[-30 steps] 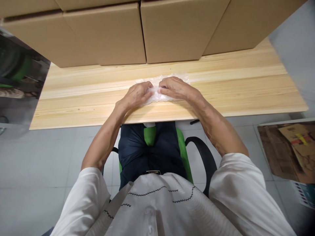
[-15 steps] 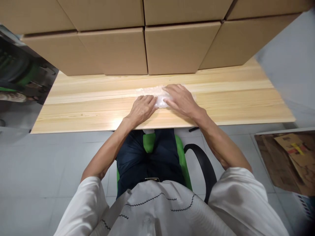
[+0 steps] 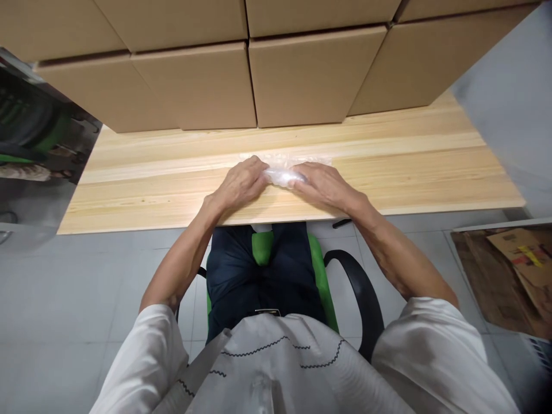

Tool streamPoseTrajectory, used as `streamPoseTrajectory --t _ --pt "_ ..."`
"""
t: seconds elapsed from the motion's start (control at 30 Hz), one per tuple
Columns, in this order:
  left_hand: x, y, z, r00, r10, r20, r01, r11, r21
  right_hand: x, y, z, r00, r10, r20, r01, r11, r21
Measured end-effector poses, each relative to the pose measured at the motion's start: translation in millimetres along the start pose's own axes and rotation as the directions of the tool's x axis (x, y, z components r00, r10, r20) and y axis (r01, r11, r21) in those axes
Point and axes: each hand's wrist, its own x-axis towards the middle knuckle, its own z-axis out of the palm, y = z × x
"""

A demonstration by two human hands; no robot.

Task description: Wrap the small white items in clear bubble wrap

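**Gripping a Roll of Bubble Wrap at the Desk Edge**

Sitting at a pale wooden desk (image 3: pixel 388 167), I am working with both hands close together near its front edge, roughly at the middle of its width. My left hand (image 3: pixel 239 184) is curling its fingers over the left end of a partly rolled sheet of clear bubble wrap (image 3: pixel 282 174), clenching on it from above. My right hand (image 3: pixel 323 184) is doing the same at the right end, with its fingers bending down over the plastic and gripping it. The rolled part is showing as a short, glossy tube in the gap between the two hands. The unrolled remainder of the sheet is lying flat on the desk just behind the hands, stretching toward the back. Whether anything is wrapped inside the roll, I cannot tell.

Along the back of the desk, a row of closed cardboard boxes (image 3: pixel 302 80) is standing side by side, with more boxes stacked on top. Below the desk edge, a green office chair (image 3: pixel 319 270) with a black armrest is carrying my legs. On the grey tiled floor to the right, flattened cardboard scraps (image 3: pixel 509 276) are lying in a pile.
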Motion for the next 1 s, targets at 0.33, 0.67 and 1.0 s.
streamPoseTrajectory --t 0.33,0.67,1.0 --pt "62 -47 -18.7 0.952 -0.269 0.144 0.304 0.875 -0.376 40 37 -32 0.976 0.180 0.124 -0.193 0.976 0.101" --pt "63 -42 -11.9 0.925 -0.355 0.133 0.379 0.848 -0.370 28 22 -26 0.995 0.090 -0.041 -0.095 0.987 -0.132" --pt "54 -53 3.8 0.856 -0.498 -0.141 0.506 0.862 0.026 32 21 5 0.974 0.217 -0.060 -0.224 0.960 -0.165"
